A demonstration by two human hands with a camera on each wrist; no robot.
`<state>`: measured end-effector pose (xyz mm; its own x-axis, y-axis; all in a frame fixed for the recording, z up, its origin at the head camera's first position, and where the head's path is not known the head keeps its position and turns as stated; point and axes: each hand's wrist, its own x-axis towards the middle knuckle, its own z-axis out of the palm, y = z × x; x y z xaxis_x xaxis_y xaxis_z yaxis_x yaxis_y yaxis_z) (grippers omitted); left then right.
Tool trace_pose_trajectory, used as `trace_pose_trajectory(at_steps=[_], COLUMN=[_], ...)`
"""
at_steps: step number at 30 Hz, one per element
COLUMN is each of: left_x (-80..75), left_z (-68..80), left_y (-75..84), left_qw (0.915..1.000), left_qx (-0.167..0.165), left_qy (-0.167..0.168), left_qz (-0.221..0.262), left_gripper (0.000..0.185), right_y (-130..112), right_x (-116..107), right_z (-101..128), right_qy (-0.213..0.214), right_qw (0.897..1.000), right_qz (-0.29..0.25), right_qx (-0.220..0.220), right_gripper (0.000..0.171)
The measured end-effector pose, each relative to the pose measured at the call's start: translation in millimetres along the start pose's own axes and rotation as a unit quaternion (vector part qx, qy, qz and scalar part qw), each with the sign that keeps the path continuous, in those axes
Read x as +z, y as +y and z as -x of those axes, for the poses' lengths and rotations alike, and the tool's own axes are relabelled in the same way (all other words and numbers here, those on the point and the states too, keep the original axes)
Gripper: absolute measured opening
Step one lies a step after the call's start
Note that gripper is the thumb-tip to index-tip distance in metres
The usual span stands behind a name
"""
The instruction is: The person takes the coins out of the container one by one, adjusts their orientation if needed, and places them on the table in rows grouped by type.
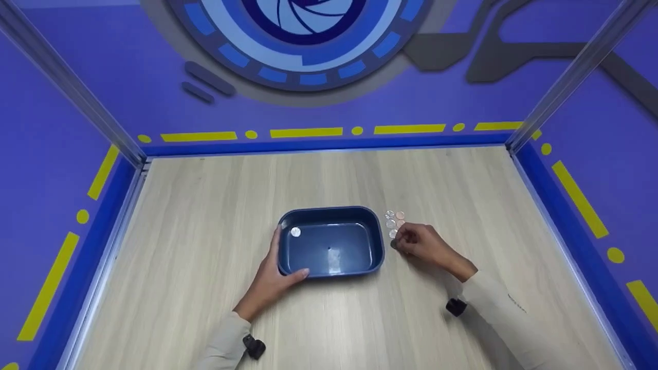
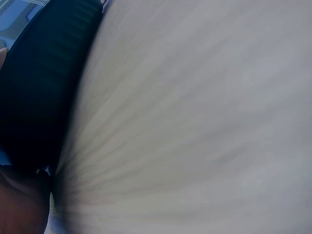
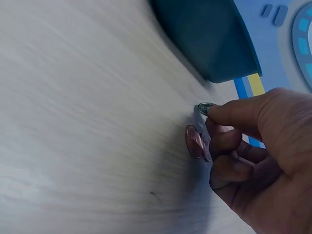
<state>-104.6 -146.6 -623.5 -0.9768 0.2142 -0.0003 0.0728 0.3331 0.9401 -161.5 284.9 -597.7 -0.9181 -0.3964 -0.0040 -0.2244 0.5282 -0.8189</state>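
Observation:
A dark blue rectangular plastic container (image 1: pixel 329 252) sits on the table, with one silver coin (image 1: pixel 295 232) lying inside near its left end. My left hand (image 1: pixel 275 272) holds the container's left end, the thumb over the front rim and the fingers along the outer side. Right of the container, my right hand (image 1: pixel 419 241) pinches a coin (image 3: pixel 204 108) at its fingertips, close to the tabletop. Just beyond those fingers lie several silver coins (image 1: pixel 390 224) in a column, beside copper coins (image 1: pixel 400 215) partly hidden by the hand.
The light wooden table (image 1: pixel 205 205) is bounded by blue-purple panels with yellow marks (image 1: pixel 306 132) at the back and sides. Metal frame rails (image 1: pixel 110 246) run along the table's side edges. Both wrists carry small black devices (image 1: pixel 254 347).

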Motion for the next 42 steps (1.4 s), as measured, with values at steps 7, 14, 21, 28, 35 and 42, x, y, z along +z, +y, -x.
trace_pose_trajectory(at_steps=[7,14,21,28,35,42], left_x=[-1.5,-0.6,1.0,1.4,1.1,0.1], left_z=[-1.5,0.4,0.0,-0.3,1.4,2.4], left_y=[2.0,0.9,-1.7,-0.5,-0.6,-1.9], left_qw=[1.0000,0.9998,0.9999,1.0000,0.9999,0.9999], left_qx=[-0.001,-0.008,0.002,-0.006,-0.012,-0.008], left_qy=[0.004,0.005,0.007,0.001,-0.001,-0.004], left_qz=[0.008,0.018,0.011,-0.001,-0.008,-0.008], left_gripper=[0.128,0.128,0.129,0.128,0.128,0.130], right_y=[-2.0,-2.6,-1.7,-18.5,-48.8,-70.9], right_x=[1.7,0.7,-2.4,-6.5,-4.3,8.7], right_z=[-4.9,-6.8,-5.9,-11.6,-24.4,-41.1], right_qy=[0.024,0.033,0.031,0.062,0.053,0.022], right_qw=[0.999,0.998,0.998,0.997,0.997,0.997], right_qz=[0.023,0.050,0.057,0.054,0.046,0.049], right_qx=[0.011,0.001,-0.001,-0.011,-0.025,-0.052], right_gripper=[0.007,0.007,0.014,0.008,0.011,0.010])
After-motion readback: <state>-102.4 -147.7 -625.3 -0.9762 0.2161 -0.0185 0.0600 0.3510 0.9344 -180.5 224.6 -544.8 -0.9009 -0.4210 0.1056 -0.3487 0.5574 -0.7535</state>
